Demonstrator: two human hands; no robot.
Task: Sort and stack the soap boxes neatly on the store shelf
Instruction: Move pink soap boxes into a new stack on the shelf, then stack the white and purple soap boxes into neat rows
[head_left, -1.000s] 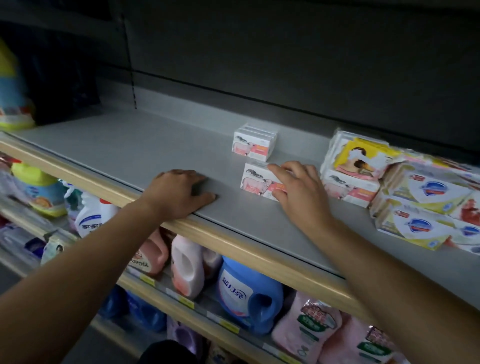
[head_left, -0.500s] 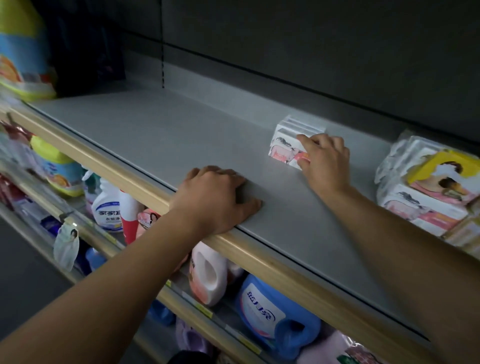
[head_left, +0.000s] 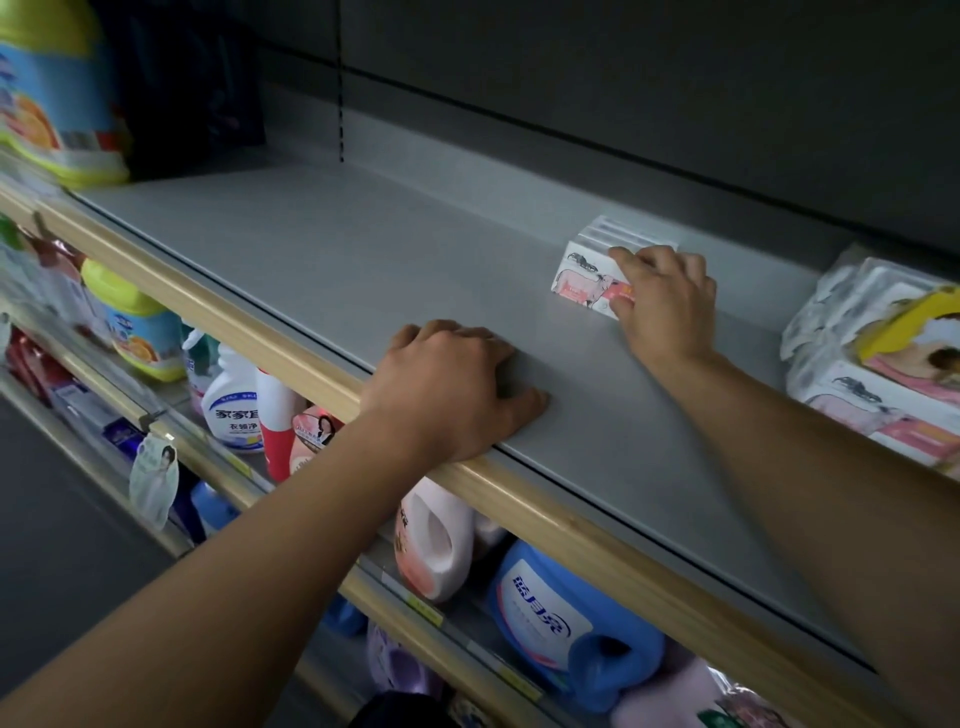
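A white soap box (head_left: 582, 280) with a pink cow picture lies on the grey shelf (head_left: 363, 270), pressed up against a second white soap box (head_left: 623, 234) behind it. My right hand (head_left: 665, 301) lies over the front box's right end, fingers curled round it. My left hand (head_left: 457, 389) rests palm-down at the shelf's front edge and holds nothing. More soap packs in clear wrap (head_left: 878, 364) sit piled at the right of the shelf.
A large yellow and blue tub (head_left: 52, 93) stands at the shelf's far left. The wooden front lip (head_left: 545, 509) runs diagonally. Detergent bottles (head_left: 576, 618) and spray bottles (head_left: 234, 405) fill the lower shelf. A dark back panel closes the rear.
My right hand has slid the front soap box back until it meets the rear box. The view has swung right to left, so the piled packs sit nearer the right edge. My left hand stays put.
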